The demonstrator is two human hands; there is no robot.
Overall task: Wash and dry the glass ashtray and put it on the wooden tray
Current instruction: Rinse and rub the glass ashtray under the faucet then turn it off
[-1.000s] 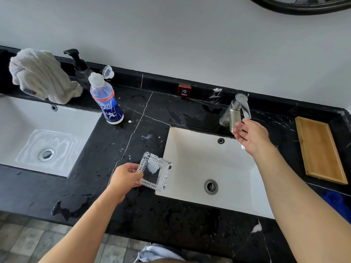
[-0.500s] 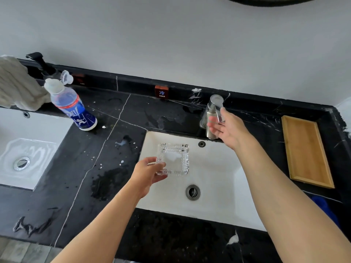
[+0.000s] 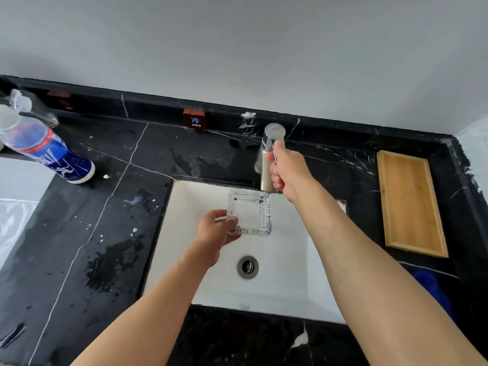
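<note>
Left hand (image 3: 215,229) pinches the clear square cut-glass ashtray (image 3: 249,213) by its left rim, held over the white rectangular sink (image 3: 184,233), just below the spout. Right hand (image 3: 289,171) wraps the brushed-steel tap lever (image 3: 272,143). Light wooden rectangular tray (image 3: 410,202) sits on the black marble counter (image 3: 105,233) at 3 o'clock, well apart from the ashtray.

The glass ashtray (image 3: 249,213) is square and clear, with ribbed, beaded walls and an open hollow centre. It is held level above the white sink basin (image 3: 280,291), toward its back edge. The wooden tray (image 3: 410,203), a shallow rectangle of pale wood, lies right of the sink basin.
</note>
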